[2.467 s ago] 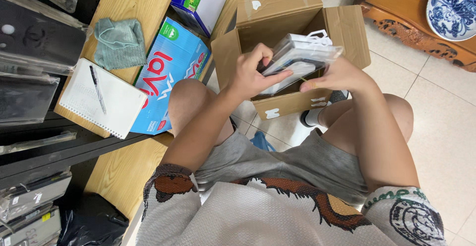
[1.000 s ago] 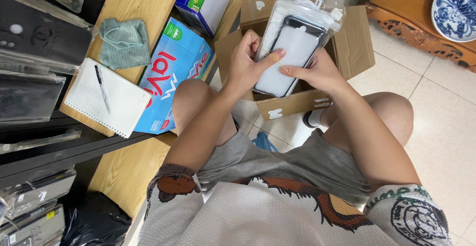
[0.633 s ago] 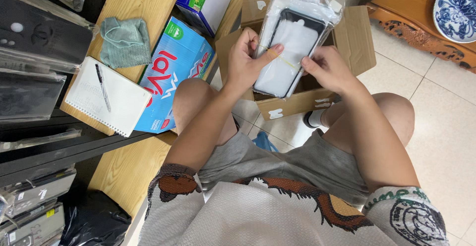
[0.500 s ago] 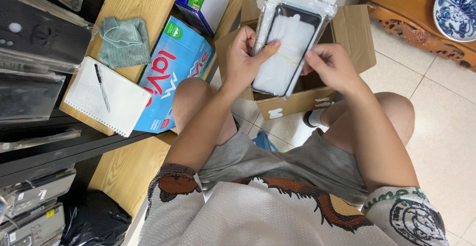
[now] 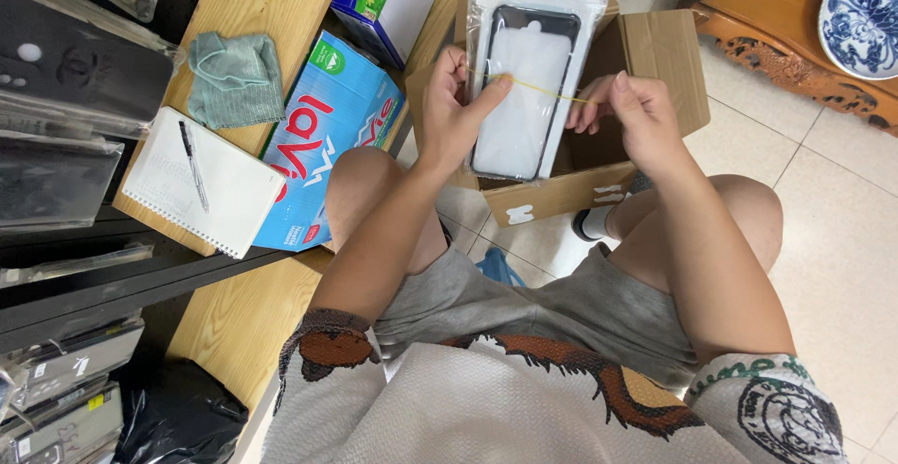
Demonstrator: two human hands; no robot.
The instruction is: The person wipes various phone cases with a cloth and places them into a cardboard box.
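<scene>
- The phone case pack (image 5: 528, 76) in the left hand (image 5: 454, 108) is a glossy clear plastic sleeve over a dark-rimmed, frosted case.
- The rubber band (image 5: 552, 94) pulled by the right hand (image 5: 631, 113) is thin, yellowish and elastic.
- The cardboard box (image 5: 659, 62) is matt brown, with pale tape patches.
- The counter (image 5: 253, 6) is smooth light wood.
- The cloth (image 5: 234, 80) is soft, grey-green and crumpled.
- The notebook (image 5: 201, 183) is matt white paper.
- The floor (image 5: 842, 239) is smooth pale tile.

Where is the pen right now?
In the head view, the black pen lies on the white spiral notebook at far left, just below the green cloth.
</scene>
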